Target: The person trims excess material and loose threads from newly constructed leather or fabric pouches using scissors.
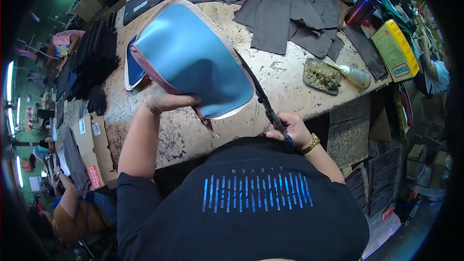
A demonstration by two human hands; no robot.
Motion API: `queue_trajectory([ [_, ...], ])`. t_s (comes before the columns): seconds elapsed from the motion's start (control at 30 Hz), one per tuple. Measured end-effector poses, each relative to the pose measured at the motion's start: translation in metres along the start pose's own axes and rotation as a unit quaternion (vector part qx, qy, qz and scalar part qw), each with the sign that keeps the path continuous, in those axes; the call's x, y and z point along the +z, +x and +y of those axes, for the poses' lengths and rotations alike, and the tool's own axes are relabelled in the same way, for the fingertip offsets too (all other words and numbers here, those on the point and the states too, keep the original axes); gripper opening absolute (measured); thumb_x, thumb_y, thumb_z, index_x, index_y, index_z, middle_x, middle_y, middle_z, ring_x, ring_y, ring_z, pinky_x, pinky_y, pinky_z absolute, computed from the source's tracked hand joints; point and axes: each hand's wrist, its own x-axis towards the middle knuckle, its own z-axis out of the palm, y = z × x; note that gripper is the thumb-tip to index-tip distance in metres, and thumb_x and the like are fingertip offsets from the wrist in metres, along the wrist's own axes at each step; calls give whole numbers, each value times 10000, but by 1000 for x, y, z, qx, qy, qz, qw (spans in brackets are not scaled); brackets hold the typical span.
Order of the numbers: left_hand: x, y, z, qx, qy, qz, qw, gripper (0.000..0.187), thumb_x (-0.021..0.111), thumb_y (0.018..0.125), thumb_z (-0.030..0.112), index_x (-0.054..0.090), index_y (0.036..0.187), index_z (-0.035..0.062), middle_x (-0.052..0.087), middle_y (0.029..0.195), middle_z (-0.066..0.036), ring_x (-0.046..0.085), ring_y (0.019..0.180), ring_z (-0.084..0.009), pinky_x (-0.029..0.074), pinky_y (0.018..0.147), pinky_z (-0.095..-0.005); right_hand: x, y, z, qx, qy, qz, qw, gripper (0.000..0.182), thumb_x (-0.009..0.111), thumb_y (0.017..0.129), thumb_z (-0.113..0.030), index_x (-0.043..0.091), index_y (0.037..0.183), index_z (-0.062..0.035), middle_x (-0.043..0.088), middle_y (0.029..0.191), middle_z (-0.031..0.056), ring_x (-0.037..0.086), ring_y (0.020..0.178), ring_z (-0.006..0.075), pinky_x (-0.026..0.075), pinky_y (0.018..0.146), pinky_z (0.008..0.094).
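Observation:
My left hand [169, 100] grips a glossy blue panel [193, 53] at its near left edge, thumb on top and the fingers hidden beneath. The panel has pale pink edging and a darker pink strip that hangs loose at the near corner. In my right hand [292, 128] is a long dark pair of scissors [269, 111], fingers wrapped round the handle end. Its slim blades point away from me and run close along the panel's right edge. Another blue piece [135, 70] with a light border lies on the table under the left side of the panel.
Grey cut pieces [270, 24] lie heaped at the back of the worn table [164, 140]. To the right are a crusted block [322, 76], a small bottle [356, 76], a yellow box [396, 50] and a purple tumbler [363, 6]. Black pieces [96, 50] and an open carton [92, 145] flank the left.

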Motion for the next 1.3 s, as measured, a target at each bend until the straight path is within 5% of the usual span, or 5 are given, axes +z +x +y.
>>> queue_trajectory([
  [0.47, 9, 1, -22, -72, -38, -38, 996, 612, 685, 539, 22, 432, 1096, -12, 512, 981, -80, 484, 893, -156, 419, 757, -280, 12, -1, 11, -12, -38, 11, 999, 296, 708, 638, -203, 480, 694, -22, 519, 641, 17, 484, 598, 74, 395, 552, 206],
  [0.53, 12, 4, -24, 136, -221, -47, 965, 603, 670, 571, 45, 407, 1109, -22, 495, 1017, -101, 475, 940, -179, 391, 811, -300, 12, -1, 0, -14, -83, 40, 996, 219, 685, 655, -119, 491, 686, -21, 546, 661, 30, 483, 587, 73, 392, 544, 205],
  [0.63, 21, 0, -25, 60, -431, 23, 900, 533, 629, 631, 49, 400, 1106, -28, 481, 1042, -114, 468, 966, -194, 370, 834, -304, 17, 0, 7, -73, -72, 85, 991, 334, 714, 621, -252, 472, 606, -21, 412, 504, 3, 356, 466, 61, 299, 415, 216],
  [0.83, 54, -1, -20, 35, -266, 131, 954, 439, 585, 692, 11, 419, 1098, -16, 486, 1030, -81, 467, 944, -172, 371, 822, -292, 9, 2, -2, -65, 92, 1, 994, 396, 725, 602, -310, 480, 725, -25, 443, 592, -17, 399, 547, 46, 335, 490, 184],
  [1.3, 55, 3, -31, 10, -256, 94, 962, 425, 582, 703, 48, 423, 1091, -21, 501, 1014, -88, 480, 926, -170, 384, 809, -291, 16, -4, 12, 6, -56, 39, 998, 258, 669, 677, -220, 499, 720, -31, 459, 613, -18, 415, 576, 57, 349, 521, 196],
])
